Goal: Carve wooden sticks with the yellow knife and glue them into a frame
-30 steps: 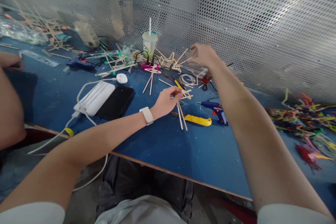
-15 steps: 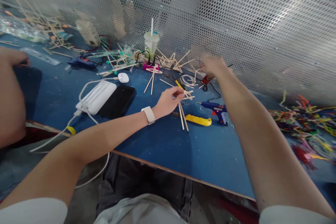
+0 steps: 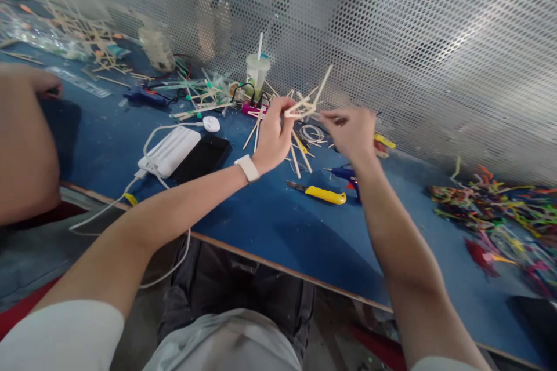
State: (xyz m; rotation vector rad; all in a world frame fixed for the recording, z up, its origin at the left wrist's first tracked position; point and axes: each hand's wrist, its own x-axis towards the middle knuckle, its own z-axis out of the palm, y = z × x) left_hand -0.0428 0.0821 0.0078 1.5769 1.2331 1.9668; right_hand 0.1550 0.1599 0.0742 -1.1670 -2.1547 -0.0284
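My left hand point(image 3: 275, 136), with a pale band at the wrist, pinches a wooden-stick frame point(image 3: 308, 109) raised above the table. Two longer sticks hang below the hand, and another points up to the right. Beside the frame's right side, my right hand point(image 3: 353, 132) has its fingers pressed together; what lies between them cannot be made out. Under the hands lie a yellow utility knife point(image 3: 325, 194) and a blue glue gun point(image 3: 342, 173), which the right forearm partly hides.
A drink cup point(image 3: 257, 72) stands by a pink power adapter point(image 3: 251, 108). On the left are a phone point(image 3: 202, 159), a white power bank point(image 3: 172, 151), cables and another person's arm point(image 3: 26, 139). Colourful pipe cleaners point(image 3: 500, 208) lie right. A perforated metal panel point(image 3: 391, 29) borders the back.
My left hand has lifted the stick frame up and away from the table, tilting it. The right hand has come back from the rear of the table toward the frame.
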